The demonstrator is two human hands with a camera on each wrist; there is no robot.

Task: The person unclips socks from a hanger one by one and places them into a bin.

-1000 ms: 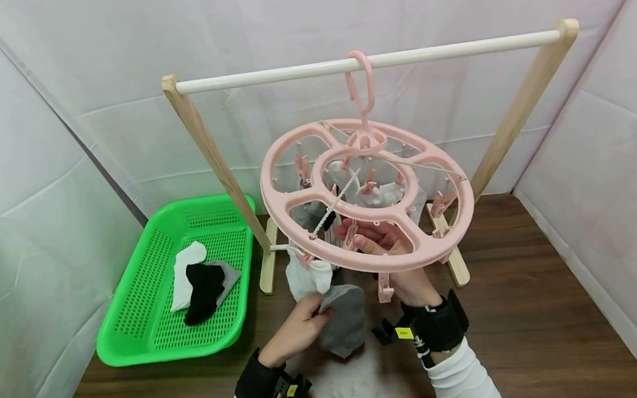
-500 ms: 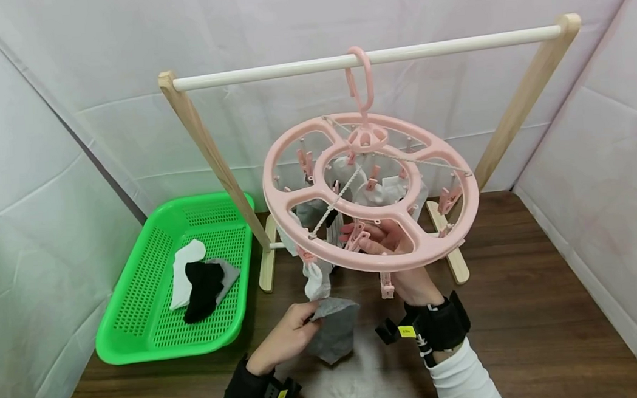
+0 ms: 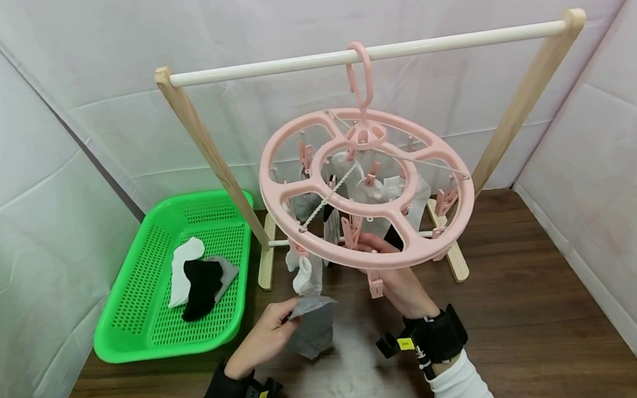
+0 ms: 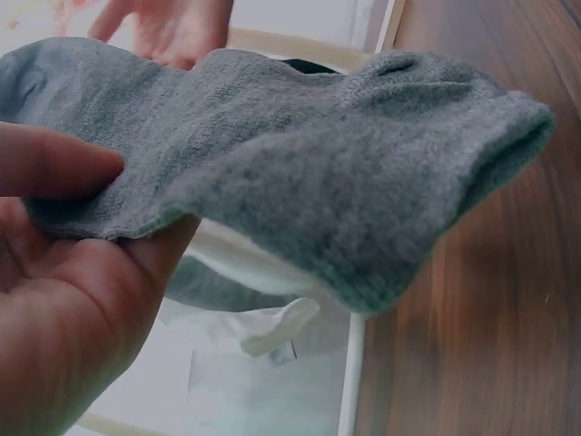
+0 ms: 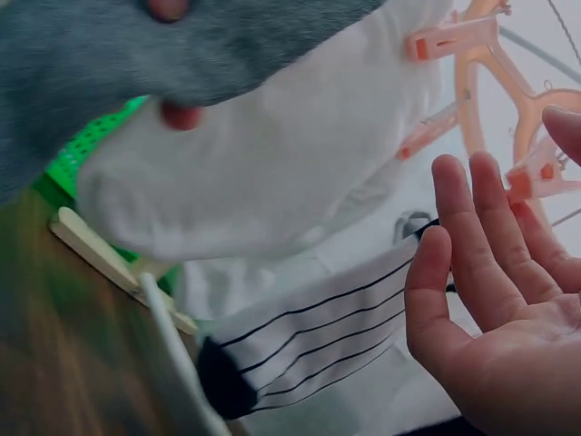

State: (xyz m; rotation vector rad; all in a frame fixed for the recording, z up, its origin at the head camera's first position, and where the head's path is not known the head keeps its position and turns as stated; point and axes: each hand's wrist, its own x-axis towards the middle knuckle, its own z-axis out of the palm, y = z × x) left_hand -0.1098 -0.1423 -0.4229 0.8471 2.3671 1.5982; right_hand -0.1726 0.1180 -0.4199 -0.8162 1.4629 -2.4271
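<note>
My left hand [image 3: 266, 336] pinches a grey sock [image 3: 311, 330] between thumb and fingers, below the front left of a round pink clip hanger [image 3: 374, 261]. In the left wrist view the sock stretches across, its cuff at the right. My right hand [image 3: 403, 285] is under the hanger's front rim, beside a pink clothespin [image 3: 351, 230]. Its fingers look extended in the right wrist view; contact with the pin is unclear. A white sock [image 3: 308, 276] hangs from the ring just above the grey one. A striped sock [image 5: 313, 336] hangs deeper inside.
The hanger hooks over a white rod [image 3: 288, 65] on wooden posts [image 3: 206, 151]. At left stands a green basket [image 3: 169, 354] holding a white sock [image 3: 181, 274], a black sock [image 3: 200, 291] and a grey piece [image 3: 227, 274]. Another clothespin [image 3: 375, 284] dangles at the front rim.
My left hand has drawn the grey sock down and left, away from the hanging white sock. My right hand stays under the rim, slightly shifted. The hanger has swung a little.
</note>
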